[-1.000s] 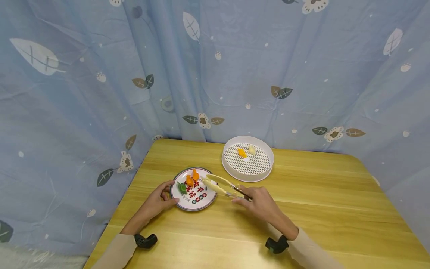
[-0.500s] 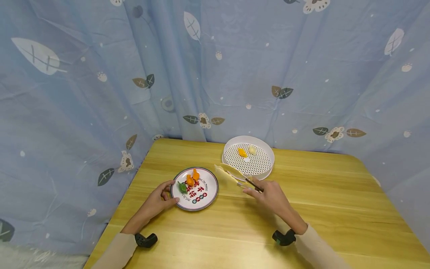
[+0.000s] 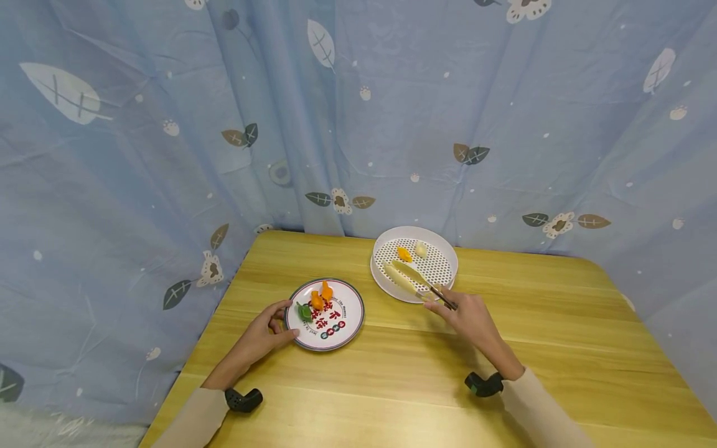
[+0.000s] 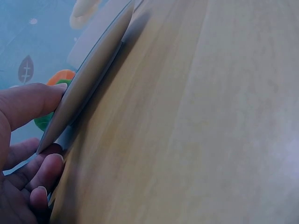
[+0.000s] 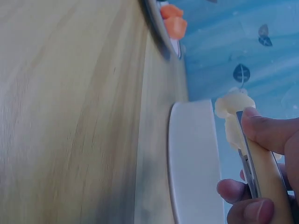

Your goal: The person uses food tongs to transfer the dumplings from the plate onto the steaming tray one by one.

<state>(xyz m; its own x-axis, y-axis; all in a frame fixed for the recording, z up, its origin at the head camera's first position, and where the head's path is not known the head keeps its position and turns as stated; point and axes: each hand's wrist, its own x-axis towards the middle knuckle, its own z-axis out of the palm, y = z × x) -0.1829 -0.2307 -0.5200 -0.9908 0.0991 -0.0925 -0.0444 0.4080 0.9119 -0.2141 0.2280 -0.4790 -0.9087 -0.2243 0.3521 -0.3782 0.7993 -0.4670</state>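
Blue curtain cloth (image 3: 140,186), printed with leaves, flowers and small pale paw marks, ran across the back, behind a wooden table (image 3: 560,311) with yellowish grain. At the left, a beige left sleeve (image 3: 193,414) ended just short of a black device (image 3: 243,401) worn at the wrist. Beyond it the left hand (image 3: 260,333) reached to the left edge of a round white plate (image 3: 350,311) and pinched it, the thumb over the edge and other fingers curled beneath. Dark lines banded the plate's edge, and red lettering filled its middle. On its left half lay a green piece (image 3: 304,312); just right of that was one orange piece (image 3: 317,300), with a second orange piece (image 3: 327,290) close behind.

Farther back and to the right, near the plate but apart from it, stood a white basket (image 3: 414,231) with a perforated floor. Inside it lay a yellow piece (image 3: 404,254) and, just to its right, a cream piece (image 3: 421,249). Yellowish tongs (image 3: 402,281) slanted over the basket's near part, their ends a narrow gap apart; whether they touched the floor could not be told. The right hand (image 3: 470,317) held the handle, its fingers closed around it. Rightmost came a second black device (image 3: 484,384) and a beige right sleeve (image 3: 540,407).
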